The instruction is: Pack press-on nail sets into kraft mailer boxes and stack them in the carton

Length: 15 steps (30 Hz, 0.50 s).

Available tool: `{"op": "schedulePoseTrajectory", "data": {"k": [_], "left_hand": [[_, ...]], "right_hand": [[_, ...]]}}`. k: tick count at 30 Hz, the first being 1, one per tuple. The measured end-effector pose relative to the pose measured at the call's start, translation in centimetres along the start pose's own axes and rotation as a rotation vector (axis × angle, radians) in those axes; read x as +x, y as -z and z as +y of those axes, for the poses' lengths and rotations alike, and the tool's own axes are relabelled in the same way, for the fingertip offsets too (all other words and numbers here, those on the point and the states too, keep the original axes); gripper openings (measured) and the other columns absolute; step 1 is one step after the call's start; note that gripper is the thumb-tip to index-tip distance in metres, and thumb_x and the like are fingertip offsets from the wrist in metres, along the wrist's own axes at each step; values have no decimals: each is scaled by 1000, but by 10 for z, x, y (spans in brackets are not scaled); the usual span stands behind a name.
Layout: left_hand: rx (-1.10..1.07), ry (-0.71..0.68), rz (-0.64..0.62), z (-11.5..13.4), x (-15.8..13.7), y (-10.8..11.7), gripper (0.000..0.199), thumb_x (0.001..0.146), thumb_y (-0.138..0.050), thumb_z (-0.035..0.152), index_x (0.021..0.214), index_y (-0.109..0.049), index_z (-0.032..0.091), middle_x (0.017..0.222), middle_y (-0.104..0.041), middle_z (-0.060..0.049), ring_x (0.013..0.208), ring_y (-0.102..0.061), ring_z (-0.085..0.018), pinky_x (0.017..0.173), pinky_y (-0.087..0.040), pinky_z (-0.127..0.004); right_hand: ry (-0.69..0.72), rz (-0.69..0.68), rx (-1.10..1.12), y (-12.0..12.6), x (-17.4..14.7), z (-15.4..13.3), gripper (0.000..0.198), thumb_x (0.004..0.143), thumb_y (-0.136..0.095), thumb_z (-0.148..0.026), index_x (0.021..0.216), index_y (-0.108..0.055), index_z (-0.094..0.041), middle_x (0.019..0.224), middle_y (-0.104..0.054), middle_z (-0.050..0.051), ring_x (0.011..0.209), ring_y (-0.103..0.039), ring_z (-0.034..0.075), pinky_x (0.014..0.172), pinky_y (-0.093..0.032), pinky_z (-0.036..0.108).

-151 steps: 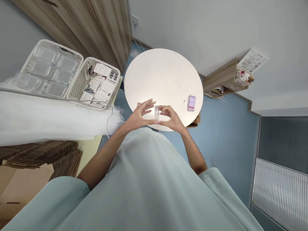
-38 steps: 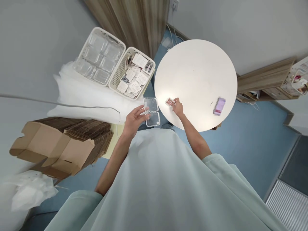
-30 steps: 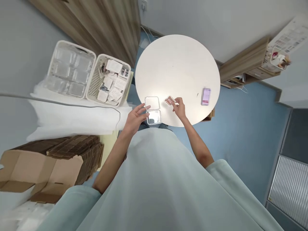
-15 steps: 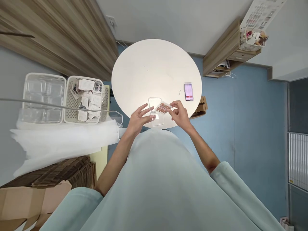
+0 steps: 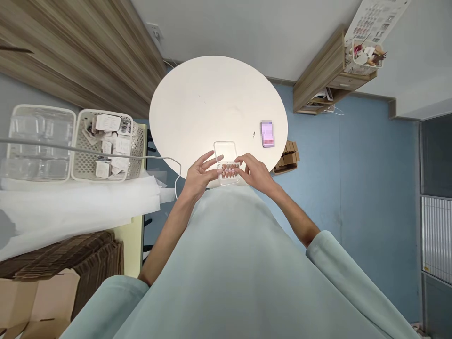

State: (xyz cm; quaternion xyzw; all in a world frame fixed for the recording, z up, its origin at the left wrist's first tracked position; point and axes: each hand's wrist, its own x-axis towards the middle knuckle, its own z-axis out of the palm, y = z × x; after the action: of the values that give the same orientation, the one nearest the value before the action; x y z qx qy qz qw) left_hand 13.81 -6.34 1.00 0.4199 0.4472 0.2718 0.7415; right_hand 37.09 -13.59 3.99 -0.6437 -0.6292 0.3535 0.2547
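Observation:
A clear plastic box lies near the front edge of the round white table, its lid folded back away from me. Over the base sits a card of brownish-pink press-on nails, laid out in two rows. My right hand pinches this card at its right side. At the left, my left hand holds the box, thumb by the base and fingers spread along the lid. Whether the card rests fully flat in the base I cannot tell.
A phone lies on the right of the table. At left stand a white basket of small packets and another of clear boxes, with a cable crossing above. Flattened cardboard is below them.
My right hand has brought the nail card left and down over the box base, turning it from slanted to level. The left hand stays at the box.

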Motion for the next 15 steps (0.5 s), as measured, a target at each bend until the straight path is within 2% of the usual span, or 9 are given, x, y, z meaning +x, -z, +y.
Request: {"op": "schedulePoseTrajectory", "data": {"k": [6, 10, 13, 15], "left_hand": [[-12, -11, 30, -3, -1, -10, 96, 77, -99, 44, 161, -57, 25, 163, -63, -23, 125, -79, -39, 105, -68, -56], [-34, 13, 35, -5, -2, -13, 94, 75, -100, 43, 158, -60, 26, 163, -63, -21, 130, -77, -39, 105, -68, -56], [-42, 23, 35, -6, -5, -15, 95, 75, -101, 44, 159, -61, 26, 161, -65, -20, 134, -75, -40, 106, -68, -56], [-48, 27, 35, -7, -7, -15, 95, 74, -101, 44, 158, -61, 26, 161, -66, -20, 135, -74, -40, 106, -68, -56]], "right_hand": [[29, -42, -88, 0, -6, 4, 25, 112, -60, -38, 134, -69, -30, 133, -63, 7, 73, -65, 15, 71, -52, 32], [39, -43, -93, -2, -10, 4, 25, 114, -57, -38, 130, -75, -30, 130, -64, 7, 83, -67, 17, 69, -51, 31], [31, 11, 6, -1, -12, 5, 23, 111, -65, -44, 124, -80, -32, 123, -68, 6, 83, -67, 18, 71, -54, 31], [0, 115, 134, 3, -9, 9, 25, 107, -72, -51, 120, -82, -32, 116, -70, 5, 79, -65, 17, 73, -56, 32]]}}
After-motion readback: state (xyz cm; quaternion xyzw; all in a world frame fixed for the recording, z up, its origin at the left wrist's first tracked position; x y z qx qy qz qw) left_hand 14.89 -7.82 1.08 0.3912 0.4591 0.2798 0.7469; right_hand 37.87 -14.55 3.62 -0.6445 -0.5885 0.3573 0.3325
